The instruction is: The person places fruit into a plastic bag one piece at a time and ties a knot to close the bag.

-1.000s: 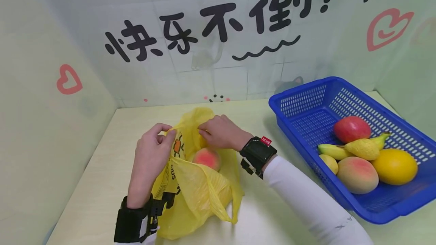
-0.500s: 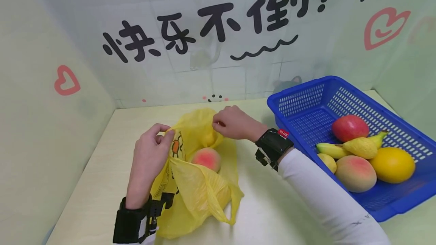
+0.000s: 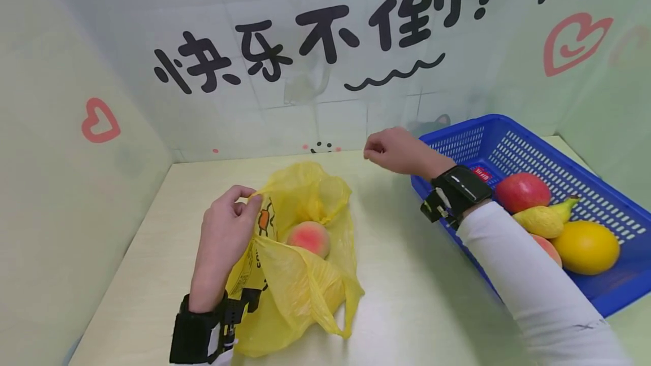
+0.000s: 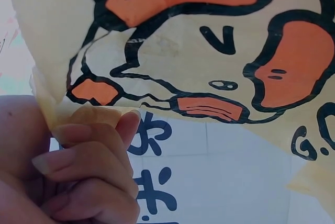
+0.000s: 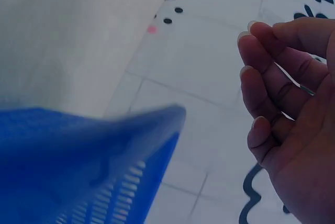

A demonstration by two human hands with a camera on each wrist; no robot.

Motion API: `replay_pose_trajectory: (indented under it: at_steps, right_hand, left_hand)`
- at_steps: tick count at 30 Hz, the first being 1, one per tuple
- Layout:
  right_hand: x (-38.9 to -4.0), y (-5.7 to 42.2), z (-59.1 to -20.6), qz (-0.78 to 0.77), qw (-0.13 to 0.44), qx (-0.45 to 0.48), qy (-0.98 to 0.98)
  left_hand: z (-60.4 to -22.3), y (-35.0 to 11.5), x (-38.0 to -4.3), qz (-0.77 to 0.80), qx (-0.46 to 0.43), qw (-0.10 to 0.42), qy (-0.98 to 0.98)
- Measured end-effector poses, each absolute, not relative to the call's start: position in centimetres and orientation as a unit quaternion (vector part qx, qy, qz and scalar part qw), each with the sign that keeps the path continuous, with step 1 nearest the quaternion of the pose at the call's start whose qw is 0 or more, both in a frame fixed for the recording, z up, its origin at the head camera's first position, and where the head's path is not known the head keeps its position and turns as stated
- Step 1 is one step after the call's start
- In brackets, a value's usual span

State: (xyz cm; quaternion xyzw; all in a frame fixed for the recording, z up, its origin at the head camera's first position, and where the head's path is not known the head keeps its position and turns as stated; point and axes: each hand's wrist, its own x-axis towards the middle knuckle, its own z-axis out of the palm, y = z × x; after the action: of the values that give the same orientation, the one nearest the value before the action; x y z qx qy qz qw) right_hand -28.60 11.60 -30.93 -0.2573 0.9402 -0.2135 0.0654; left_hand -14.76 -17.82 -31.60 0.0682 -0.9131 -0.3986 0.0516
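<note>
A yellow plastic bag [image 3: 295, 287] lies on the table with its mouth gaping, and a pink-and-cream peach [image 3: 309, 239] shows inside it. At the bag's left edge, my left hand [image 3: 224, 239] pinches the plastic between thumb and index finger; the left wrist view shows this grip below the bag's printed cartoon [image 4: 220, 67]. My right hand [image 3: 404, 151] is in the air between the bag and the blue basket [image 3: 630, 284], holding nothing. Its fingers are loosely bent in the right wrist view, where the basket's corner [image 5: 167, 119] is close by.
Inside the basket are a red fruit [image 3: 523, 192], a yellow pear-shaped fruit [image 3: 534, 222], a round yellow fruit [image 3: 590, 247] and a peach [image 3: 548, 248] partly hidden by the right sleeve [image 3: 534, 275]. A printed wall [image 3: 325, 117] stands behind the table [image 3: 152, 275].
My right hand has let go of the bag's far rim and moved right and up toward the basket. The bag's far side has spread wider. My left hand keeps its pinch.
</note>
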Motion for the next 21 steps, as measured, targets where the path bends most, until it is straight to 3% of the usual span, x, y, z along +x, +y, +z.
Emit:
replay_pose_trajectory:
  at_steps: [12, 21]
  right_hand:
    - [-28.9, 22.3, -28.9, -0.182, 0.083, -0.16, 0.967]
    - [-28.3, 28.7, -29.2, -0.083, 0.218, -0.114, 0.966]
  left_hand:
    - [-31.8, -17.9, -14.8, -0.393, 0.07, 0.049, -0.915]
    - [-31.7, -18.0, -14.8, -0.393, 0.067, 0.055, -0.916]
